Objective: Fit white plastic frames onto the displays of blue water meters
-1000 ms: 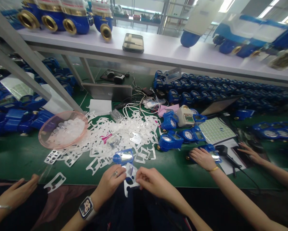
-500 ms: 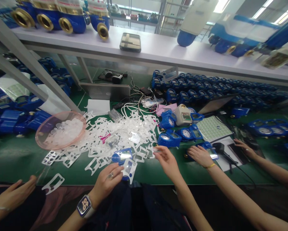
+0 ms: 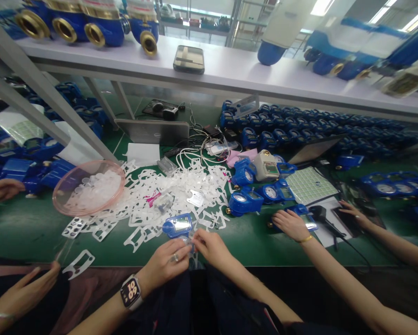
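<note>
The wearer's left hand (image 3: 174,257), with a square-faced watch (image 3: 130,292) at its wrist, is curling its fingers around a small translucent-and-blue piece (image 3: 186,240), mostly hidden by the fingers, at the front of a green workbench (image 3: 245,242). The right hand (image 3: 210,246) is bringing its thumb and fingertips together at that piece's right side; whether they are gripping anything cannot be told.

Half a second ago the right hand was reaching out to the right, beside the heap of thin white cut-out plastic plates (image 3: 181,186); now it is meeting the left. The flat white plate then showing at the left fingertips is now mostly hidden. At the far left, a co-worker's hand (image 3: 4,190), barely in view before, is extending over the bench. On the right, another co-worker's hand (image 3: 292,225) is staying on a blue meter (image 3: 308,218).

The bench's straight front edge is running just below the wearer's hands, with the forearms crossing it. A rectangular blue meter with a grey display (image 3: 178,225) is lying just beyond the fingers, limiting forward room. Green surface is showing sideways: rightward to the co-worker's hand, leftward to a single white cut-out plate (image 3: 79,264) overhanging the edge.
</note>
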Demonstrator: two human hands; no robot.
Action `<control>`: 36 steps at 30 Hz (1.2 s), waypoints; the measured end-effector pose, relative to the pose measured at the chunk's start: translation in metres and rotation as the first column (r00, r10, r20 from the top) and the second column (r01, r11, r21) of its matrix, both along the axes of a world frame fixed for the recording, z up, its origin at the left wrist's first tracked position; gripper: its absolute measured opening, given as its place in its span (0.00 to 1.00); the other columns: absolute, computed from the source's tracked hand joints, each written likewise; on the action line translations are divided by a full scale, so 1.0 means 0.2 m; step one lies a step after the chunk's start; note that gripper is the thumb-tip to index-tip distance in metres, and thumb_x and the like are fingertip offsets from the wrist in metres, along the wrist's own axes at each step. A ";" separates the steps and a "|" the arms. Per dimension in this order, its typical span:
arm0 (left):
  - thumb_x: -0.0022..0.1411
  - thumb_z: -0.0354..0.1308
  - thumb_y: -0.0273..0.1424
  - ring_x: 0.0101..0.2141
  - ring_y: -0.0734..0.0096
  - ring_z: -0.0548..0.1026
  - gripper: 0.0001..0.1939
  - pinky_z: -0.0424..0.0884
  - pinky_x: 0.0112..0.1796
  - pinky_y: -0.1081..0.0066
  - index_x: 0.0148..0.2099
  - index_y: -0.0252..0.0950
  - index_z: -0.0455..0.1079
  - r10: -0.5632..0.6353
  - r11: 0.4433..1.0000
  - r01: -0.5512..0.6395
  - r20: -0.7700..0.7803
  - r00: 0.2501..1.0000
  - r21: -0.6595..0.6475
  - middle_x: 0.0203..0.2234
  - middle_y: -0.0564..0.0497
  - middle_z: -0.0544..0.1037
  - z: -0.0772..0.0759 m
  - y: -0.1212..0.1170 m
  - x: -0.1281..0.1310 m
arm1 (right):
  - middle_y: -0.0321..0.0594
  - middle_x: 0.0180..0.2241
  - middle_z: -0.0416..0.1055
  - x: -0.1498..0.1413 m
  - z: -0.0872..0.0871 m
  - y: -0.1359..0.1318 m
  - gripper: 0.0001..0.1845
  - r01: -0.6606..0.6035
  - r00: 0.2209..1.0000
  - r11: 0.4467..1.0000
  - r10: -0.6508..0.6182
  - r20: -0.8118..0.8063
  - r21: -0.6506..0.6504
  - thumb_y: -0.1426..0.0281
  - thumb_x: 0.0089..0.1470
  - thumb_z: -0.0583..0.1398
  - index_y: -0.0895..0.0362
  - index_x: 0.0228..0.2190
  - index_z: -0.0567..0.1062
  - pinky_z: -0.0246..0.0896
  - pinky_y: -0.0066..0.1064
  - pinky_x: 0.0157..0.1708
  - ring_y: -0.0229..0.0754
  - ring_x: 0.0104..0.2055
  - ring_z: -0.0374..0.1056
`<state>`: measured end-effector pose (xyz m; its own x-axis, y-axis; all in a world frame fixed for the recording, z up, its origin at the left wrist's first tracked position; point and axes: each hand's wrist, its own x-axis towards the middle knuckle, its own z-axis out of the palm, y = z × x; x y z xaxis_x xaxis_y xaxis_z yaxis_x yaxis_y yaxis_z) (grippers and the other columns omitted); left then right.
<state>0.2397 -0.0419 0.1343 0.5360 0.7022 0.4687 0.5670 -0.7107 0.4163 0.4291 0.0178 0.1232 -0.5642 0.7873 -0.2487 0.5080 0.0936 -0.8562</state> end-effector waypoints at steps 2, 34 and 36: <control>0.57 0.54 0.19 0.41 0.65 0.76 0.10 0.74 0.44 0.63 0.35 0.39 0.72 -0.022 0.999 0.025 -0.081 0.997 0.035 0.38 0.47 0.79 -0.01 0.01 0.01 | 0.32 0.19 0.67 -0.02 -0.02 0.00 0.10 0.075 0.977 0.968 -0.119 -0.178 -0.239 0.63 0.54 0.57 0.56 0.27 0.66 0.56 0.26 0.24 0.34 0.21 0.63; 0.46 0.67 0.37 0.41 0.68 0.74 0.26 0.73 0.36 0.72 0.49 0.38 0.70 0.972 0.221 0.134 0.206 -0.118 -0.966 0.50 0.46 0.72 -0.15 -0.11 -0.05 | 0.39 0.26 0.70 -0.04 -0.03 0.09 0.14 0.379 0.876 0.923 -0.331 -0.351 0.074 0.59 0.50 0.60 0.55 0.22 0.72 0.60 0.32 0.31 0.40 0.31 0.64; 0.46 0.66 0.38 0.40 0.69 0.74 0.26 0.71 0.36 0.73 0.48 0.37 0.71 0.972 0.210 -0.032 0.212 -0.104 -0.977 0.47 0.45 0.74 -0.19 -0.11 -0.11 | 0.39 0.26 0.70 -0.04 -0.08 0.11 0.16 0.384 0.863 0.920 -0.389 -0.323 -0.082 0.55 0.48 0.61 0.56 0.23 0.72 0.61 0.32 0.28 0.40 0.29 0.66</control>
<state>0.2183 -0.0639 0.0968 -0.5442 0.6175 -0.5679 -0.4501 0.3563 0.8188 0.4220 0.0399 0.1073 -0.2665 0.9567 -0.1174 0.1928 -0.0664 -0.9790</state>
